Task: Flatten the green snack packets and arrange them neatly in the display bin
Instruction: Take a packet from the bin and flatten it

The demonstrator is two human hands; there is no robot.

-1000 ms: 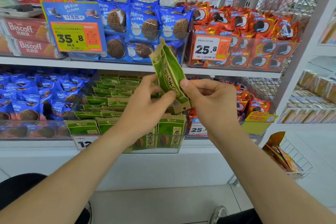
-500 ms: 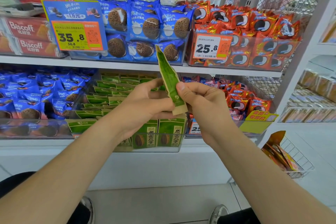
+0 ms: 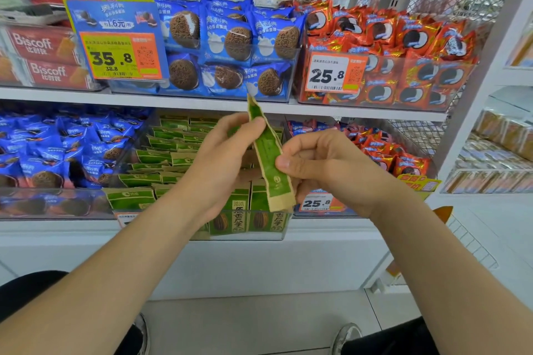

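Note:
I hold one green snack packet point(image 3: 268, 153) upright and edge-on in front of the lower shelf. My left hand point(image 3: 222, 164) pinches its upper part, thumb near the top. My right hand point(image 3: 326, 167) pinches its lower half, thumb on the near face. Behind my hands stands the clear display bin point(image 3: 245, 235) on the lower shelf. Several green packets point(image 3: 170, 153) lie stacked inside it, and a few stand upright against its front wall.
Blue cookie packs point(image 3: 66, 150) fill the bin to the left, orange-red packs point(image 3: 389, 150) the bin to the right. The upper shelf point(image 3: 202, 101) carries blue and orange cookie bins with price tags. A wire basket point(image 3: 467, 242) hangs at the lower right.
The packet has turned from face-on to edge-on between my hands. My left hand slid up to its top, and both hands dropped slightly toward the bin.

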